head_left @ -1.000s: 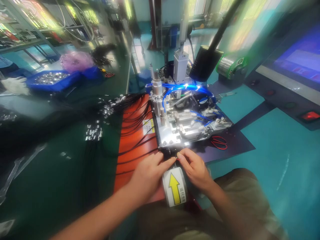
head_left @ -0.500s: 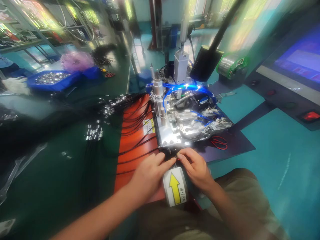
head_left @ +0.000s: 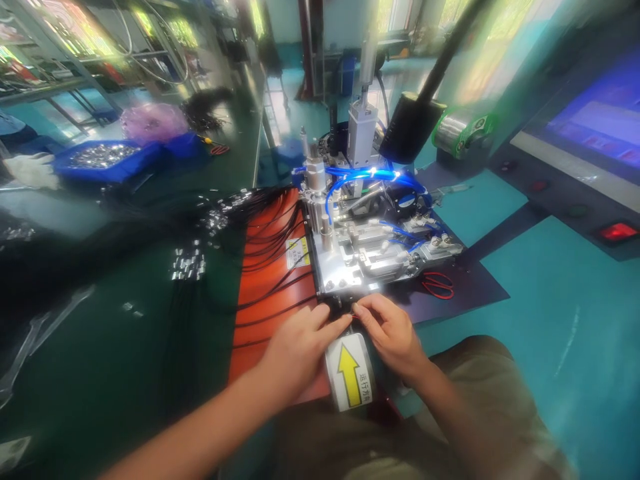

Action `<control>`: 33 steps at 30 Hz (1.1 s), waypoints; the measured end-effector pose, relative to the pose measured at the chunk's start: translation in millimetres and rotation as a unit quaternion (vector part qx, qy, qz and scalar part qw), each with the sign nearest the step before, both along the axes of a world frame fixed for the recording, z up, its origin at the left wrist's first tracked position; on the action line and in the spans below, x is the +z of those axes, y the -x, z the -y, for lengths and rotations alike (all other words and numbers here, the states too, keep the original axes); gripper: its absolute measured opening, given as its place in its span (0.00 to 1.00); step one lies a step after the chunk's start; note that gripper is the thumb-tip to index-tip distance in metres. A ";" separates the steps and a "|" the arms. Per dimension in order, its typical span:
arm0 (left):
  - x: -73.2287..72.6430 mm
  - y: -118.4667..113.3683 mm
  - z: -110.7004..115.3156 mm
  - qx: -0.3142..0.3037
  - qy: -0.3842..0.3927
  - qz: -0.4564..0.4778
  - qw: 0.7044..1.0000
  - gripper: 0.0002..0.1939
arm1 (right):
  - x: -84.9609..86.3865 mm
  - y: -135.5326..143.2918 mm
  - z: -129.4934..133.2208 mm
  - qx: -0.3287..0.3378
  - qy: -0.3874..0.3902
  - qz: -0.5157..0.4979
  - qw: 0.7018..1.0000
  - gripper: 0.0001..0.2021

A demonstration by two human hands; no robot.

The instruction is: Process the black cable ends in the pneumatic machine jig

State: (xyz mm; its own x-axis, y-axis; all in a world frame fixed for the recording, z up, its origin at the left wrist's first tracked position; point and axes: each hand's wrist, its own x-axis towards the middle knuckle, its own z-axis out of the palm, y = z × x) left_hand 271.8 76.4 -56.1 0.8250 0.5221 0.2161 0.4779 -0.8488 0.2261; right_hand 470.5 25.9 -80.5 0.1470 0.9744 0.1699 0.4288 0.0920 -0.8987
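My left hand [head_left: 305, 340] is closed at the front edge of the metal machine [head_left: 360, 257], its index finger reaching toward the other hand. Facing it, my right hand [head_left: 387, 330] pinches at a small red and dark wire end [head_left: 355, 317]; the fingertips nearly meet. What my left fingers hold is too small to make out. Black cables [head_left: 273, 291] run across the orange plate [head_left: 255, 367] on the left. Just below the hands is a white label with a yellow arrow [head_left: 349, 373].
Red-handled scissors [head_left: 439, 285] lie right of the machine. Cable bundles with silvery connectors [head_left: 187, 263] and a blue tray [head_left: 103, 162] are at the left. A gloved hand [head_left: 33, 171] shows at far left. A solder spool [head_left: 460, 133] and a control panel [head_left: 575, 180] stand right.
My right fingertips have shifted very slightly; my left hand keeps its place.
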 end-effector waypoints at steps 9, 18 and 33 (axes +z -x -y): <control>0.0 0.1 0.0 0.001 0.007 0.001 1.000 0.23 | -1.4 -0.6 1.7 0.001 0.055 -0.018 0.998 0.12; -0.3 0.4 -0.9 -0.005 0.010 0.022 1.000 0.23 | 0.1 -2.7 2.2 0.023 0.103 -0.051 0.993 0.13; 1.9 -0.7 -0.8 -0.001 -0.029 0.019 0.999 0.22 | 1.4 0.7 1.2 0.019 0.079 -0.026 0.996 0.13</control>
